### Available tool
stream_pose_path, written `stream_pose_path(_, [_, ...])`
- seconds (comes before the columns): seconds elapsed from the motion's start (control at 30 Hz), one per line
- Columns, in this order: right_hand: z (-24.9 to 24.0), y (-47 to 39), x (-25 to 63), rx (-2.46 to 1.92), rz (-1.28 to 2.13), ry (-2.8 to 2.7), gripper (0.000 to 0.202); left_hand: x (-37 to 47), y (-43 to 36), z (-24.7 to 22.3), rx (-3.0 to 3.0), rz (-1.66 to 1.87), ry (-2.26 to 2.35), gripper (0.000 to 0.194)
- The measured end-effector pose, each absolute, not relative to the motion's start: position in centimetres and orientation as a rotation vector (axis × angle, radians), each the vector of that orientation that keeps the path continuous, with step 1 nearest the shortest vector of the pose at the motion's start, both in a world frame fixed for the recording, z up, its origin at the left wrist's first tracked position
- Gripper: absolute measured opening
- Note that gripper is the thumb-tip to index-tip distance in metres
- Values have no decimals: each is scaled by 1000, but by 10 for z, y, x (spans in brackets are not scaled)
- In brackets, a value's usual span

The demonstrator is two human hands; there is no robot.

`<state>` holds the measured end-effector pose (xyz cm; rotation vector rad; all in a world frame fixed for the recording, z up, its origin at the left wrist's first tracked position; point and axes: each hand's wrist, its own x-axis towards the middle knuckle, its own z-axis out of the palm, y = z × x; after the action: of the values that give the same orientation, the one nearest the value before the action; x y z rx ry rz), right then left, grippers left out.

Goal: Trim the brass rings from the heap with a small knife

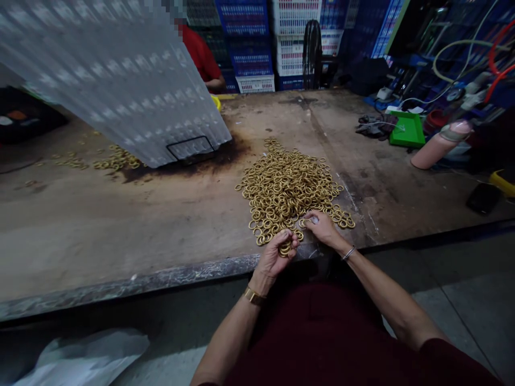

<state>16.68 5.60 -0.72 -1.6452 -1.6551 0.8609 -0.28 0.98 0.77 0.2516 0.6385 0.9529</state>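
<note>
A broad heap of brass-coloured rings (292, 179) lies on the wooden table (193, 214) in front of me. At the heap's near edge, my left hand (277, 252) is curled palm up around several of these rings. Just to its right, my right hand (322, 228) reaches into the edge of the heap, fingertips pinched at a ring (302, 223). Part of that grip is hidden by the fingers. A watch sits on my left wrist and a thin bracelet on my right.
A tall grey ribbed panel (153, 91) stands tilted on the table at left, with more rings (116, 158) behind it. A person in a red top is beyond. On the right are a green tray (407, 128) and a pink bottle (440, 143). Stacked crates (247, 37) line the back.
</note>
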Motion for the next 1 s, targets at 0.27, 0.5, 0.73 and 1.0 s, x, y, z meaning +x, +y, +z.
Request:
stream_pose_path(0.27, [12, 35, 167, -1272, 1669, -996, 33, 14, 8, 7, 818, 1160, 1018, 26])
stream_pose_path(0.5, [24, 28, 165, -1109, 1900, -922, 40, 19, 7, 11, 1174, 1262, 995, 16])
stream_pose_path(0.73, [17, 26, 158, -1269, 1589, -1205, 34, 20, 6, 16, 1197, 1227, 1062, 18])
stream_pose_path(1.0, [16, 27, 156, -1296, 1576, -1268, 30, 15, 3, 10, 854, 963, 943, 36])
